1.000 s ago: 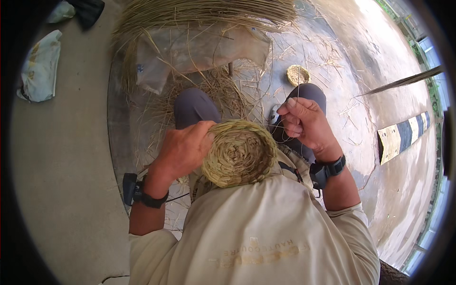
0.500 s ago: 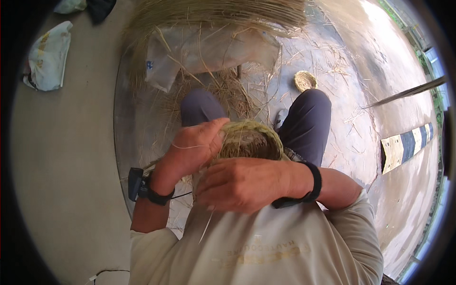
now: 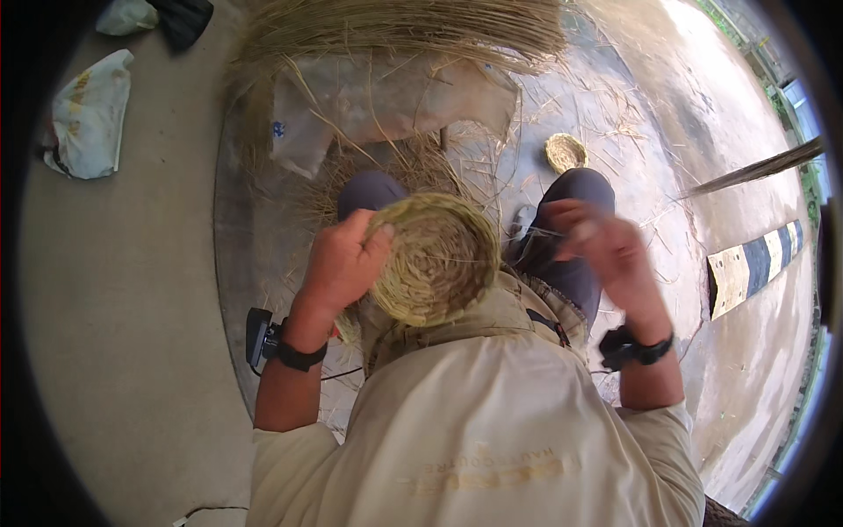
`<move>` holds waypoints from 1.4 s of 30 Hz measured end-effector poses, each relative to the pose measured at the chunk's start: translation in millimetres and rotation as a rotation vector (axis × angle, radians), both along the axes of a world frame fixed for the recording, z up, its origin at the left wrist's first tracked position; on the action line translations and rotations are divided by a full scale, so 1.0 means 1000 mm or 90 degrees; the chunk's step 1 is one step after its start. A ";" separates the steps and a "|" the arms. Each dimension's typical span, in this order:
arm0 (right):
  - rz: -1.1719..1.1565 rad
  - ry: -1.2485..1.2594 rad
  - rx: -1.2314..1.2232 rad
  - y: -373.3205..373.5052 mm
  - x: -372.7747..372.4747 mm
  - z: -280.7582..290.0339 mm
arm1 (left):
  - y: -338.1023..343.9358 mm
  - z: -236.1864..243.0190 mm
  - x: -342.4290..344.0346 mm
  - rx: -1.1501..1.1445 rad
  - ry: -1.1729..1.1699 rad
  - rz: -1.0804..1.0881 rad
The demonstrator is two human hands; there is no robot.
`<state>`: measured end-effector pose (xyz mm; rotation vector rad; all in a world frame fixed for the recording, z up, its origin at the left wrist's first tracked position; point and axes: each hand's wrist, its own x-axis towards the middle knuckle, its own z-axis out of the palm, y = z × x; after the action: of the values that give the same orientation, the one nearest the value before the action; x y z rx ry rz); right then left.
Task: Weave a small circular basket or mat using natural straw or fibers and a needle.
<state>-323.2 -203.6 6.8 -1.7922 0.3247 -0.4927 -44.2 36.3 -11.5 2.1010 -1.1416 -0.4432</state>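
Above my lap, a shallow round basket of coiled straw is tilted so its inside faces me. My left hand grips its left rim, thumb over the edge and fingers behind, mostly hidden. Off to the basket's right, my right hand is raised over my right knee, its fingers drawn together and smeared by motion. A fine pale thread runs from the basket's right side toward these fingers; its end is too blurred to make out.
A second small straw basket rests on the ground beyond my right knee. Ahead lie a large bundle of straw and a clear plastic sheet. Loose stalks litter the ground. A white sack lies at far left, a striped block at right.
My right hand has swung from in front of the basket out to the right. The basket has tipped, showing its whole inside, while my left hand has kept hold of the rim.
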 end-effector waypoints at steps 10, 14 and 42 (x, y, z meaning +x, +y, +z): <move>-0.400 0.095 0.179 -0.026 -0.075 -0.017 | 0.004 0.005 0.015 -0.064 -0.055 0.146; -0.001 -0.017 -0.056 0.034 -0.002 -0.023 | -0.009 0.009 -0.009 -0.093 -0.069 0.064; 0.133 0.137 0.012 0.068 0.078 0.000 | -0.013 0.012 -0.041 -0.118 -0.287 -0.042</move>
<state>-245.4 -135.7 6.9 -1.8402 0.2854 -0.1491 -85.1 23.2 0.1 2.0568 -1.4453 0.1158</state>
